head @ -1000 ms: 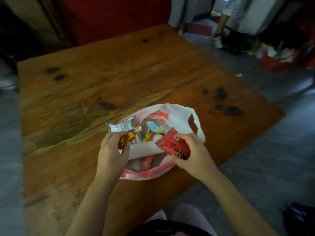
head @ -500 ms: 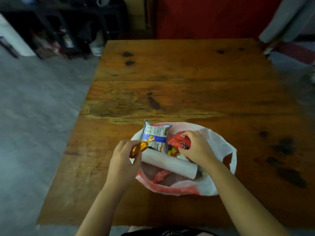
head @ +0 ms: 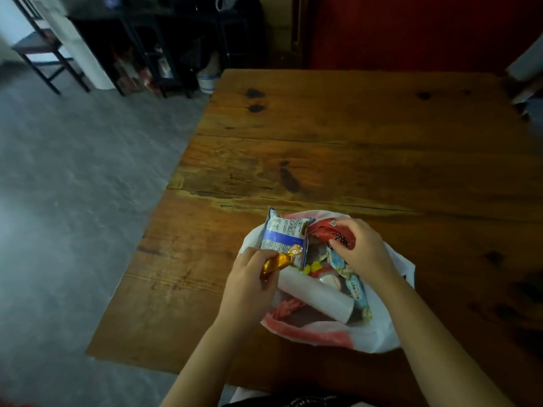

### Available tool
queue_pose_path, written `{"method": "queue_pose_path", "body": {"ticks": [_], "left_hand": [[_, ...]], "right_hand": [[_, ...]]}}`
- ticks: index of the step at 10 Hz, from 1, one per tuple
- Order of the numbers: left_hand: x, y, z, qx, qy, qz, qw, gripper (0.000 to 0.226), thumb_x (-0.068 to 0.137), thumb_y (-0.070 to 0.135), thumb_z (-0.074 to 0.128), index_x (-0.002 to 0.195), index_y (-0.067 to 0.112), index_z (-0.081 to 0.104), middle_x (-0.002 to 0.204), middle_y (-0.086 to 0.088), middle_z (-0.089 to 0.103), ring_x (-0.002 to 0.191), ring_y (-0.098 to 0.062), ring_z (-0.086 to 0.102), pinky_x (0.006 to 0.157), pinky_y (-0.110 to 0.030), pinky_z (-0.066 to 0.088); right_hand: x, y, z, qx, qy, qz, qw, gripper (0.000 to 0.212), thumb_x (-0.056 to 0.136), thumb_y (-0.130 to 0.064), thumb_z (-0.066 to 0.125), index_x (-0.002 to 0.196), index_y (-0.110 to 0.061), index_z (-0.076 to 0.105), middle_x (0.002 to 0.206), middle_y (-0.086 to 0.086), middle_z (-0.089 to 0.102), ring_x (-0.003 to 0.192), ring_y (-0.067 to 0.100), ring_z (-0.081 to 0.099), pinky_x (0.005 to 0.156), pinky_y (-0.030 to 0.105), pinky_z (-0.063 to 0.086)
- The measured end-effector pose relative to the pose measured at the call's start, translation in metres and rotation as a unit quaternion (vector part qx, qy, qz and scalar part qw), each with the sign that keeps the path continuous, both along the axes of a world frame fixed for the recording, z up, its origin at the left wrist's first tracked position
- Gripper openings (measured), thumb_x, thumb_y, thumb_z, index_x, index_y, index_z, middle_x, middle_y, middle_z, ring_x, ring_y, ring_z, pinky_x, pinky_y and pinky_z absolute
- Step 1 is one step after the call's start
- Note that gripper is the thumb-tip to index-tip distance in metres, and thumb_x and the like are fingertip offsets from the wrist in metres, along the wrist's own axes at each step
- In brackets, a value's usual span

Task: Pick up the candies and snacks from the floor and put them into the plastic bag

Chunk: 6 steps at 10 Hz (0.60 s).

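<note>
Now the view has swung right vs. 0.5 s ago, w/ the plastic bag [head: 379, 333] still on the table [head: 352, 160]. Left hand [head: 249, 286] keeps its grip closed on a gold candy [head: 276, 263] and blue-white snack pack [head: 283, 235] at the bag's rim. Right hand [head: 364, 254], grip closed on the red packet [head: 332, 235], sits over the bag mouth, as before.

Worn wooden table [head: 338, 160], plastic bag [head: 379, 336] lying on it
</note>
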State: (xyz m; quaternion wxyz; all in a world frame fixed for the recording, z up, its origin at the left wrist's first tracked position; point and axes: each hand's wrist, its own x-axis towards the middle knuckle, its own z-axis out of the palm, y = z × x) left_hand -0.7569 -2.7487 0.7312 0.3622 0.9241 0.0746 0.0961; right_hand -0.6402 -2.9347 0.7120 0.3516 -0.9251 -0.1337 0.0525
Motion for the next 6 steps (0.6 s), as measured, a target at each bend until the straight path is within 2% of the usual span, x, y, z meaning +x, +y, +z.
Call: {"method": "queue_pose_path", "body": {"ticks": [1,2,3,4,5,6], "left_hand": [[0.011,-0.013,-0.007,-0.003,0.006,-0.032,0.999,0.032,0.078,0.009,0.067,0.109,0.013,0.059,0.106,0.0,0.057,0.098,-0.013,0.052,0.077,-0.018,0.041],[0.026,-0.027,-0.012,0.01,0.015,-0.072,0.997,0.029,0.08,0.012,0.065,0.109,0.014,0.06,0.106,-0.001,0.059,0.097,-0.016,0.052,0.08,-0.029,0.046],[0.043,-0.039,-0.019,0.04,0.016,-0.124,0.991,0.027,0.078,0.015,0.067,0.105,0.014,0.062,0.099,-0.004,0.063,0.089,-0.021,0.054,0.076,-0.037,0.048],[0.059,-0.054,-0.028,0.046,0.002,-0.164,0.985,0.025,0.076,0.015,0.07,0.1,0.016,0.064,0.098,-0.003,0.064,0.09,-0.022,0.055,0.077,-0.038,0.047],[0.068,-0.065,-0.03,0.052,0.023,-0.196,0.979,0.023,0.079,0.014,0.066,0.102,0.017,0.064,0.106,-0.002,0.063,0.099,-0.021,0.052,0.085,-0.038,0.044],[0.065,-0.064,-0.034,0.066,0.042,-0.198,0.977,0.023,0.08,0.019,0.064,0.103,0.02,0.064,0.106,0.0,0.062,0.099,-0.02,0.051,0.086,-0.037,0.042]], "right_hand": [[-0.019,-0.016,0.011,0.048,-0.015,-0.025,0.998,0.03,0.081,-0.017,0.064,0.11,-0.012,0.056,0.105,0.002,0.055,0.096,0.011,0.05,0.075,0.018,0.039],[-0.038,-0.036,0.015,0.079,-0.017,-0.065,0.995,0.027,0.081,-0.012,0.063,0.107,-0.013,0.057,0.102,-0.003,0.054,0.095,0.008,0.051,0.072,0.009,0.036],[-0.052,-0.052,0.018,0.091,-0.034,-0.106,0.99,0.025,0.08,-0.009,0.064,0.104,-0.014,0.057,0.097,-0.007,0.054,0.089,-0.001,0.051,0.072,0.01,0.037],[-0.061,-0.064,0.022,0.089,-0.052,-0.132,0.986,0.025,0.08,-0.008,0.063,0.104,-0.013,0.057,0.096,-0.007,0.054,0.091,-0.007,0.049,0.073,0.009,0.037],[-0.069,-0.072,0.023,0.092,-0.065,-0.147,0.983,0.025,0.08,-0.008,0.063,0.104,-0.014,0.058,0.096,-0.008,0.055,0.092,-0.006,0.05,0.072,0.01,0.039],[-0.071,-0.074,0.029,0.123,-0.063,-0.137,0.981,0.024,0.081,-0.008,0.062,0.104,-0.014,0.058,0.095,-0.008,0.056,0.093,-0.002,0.053,0.073,0.009,0.043]]}}
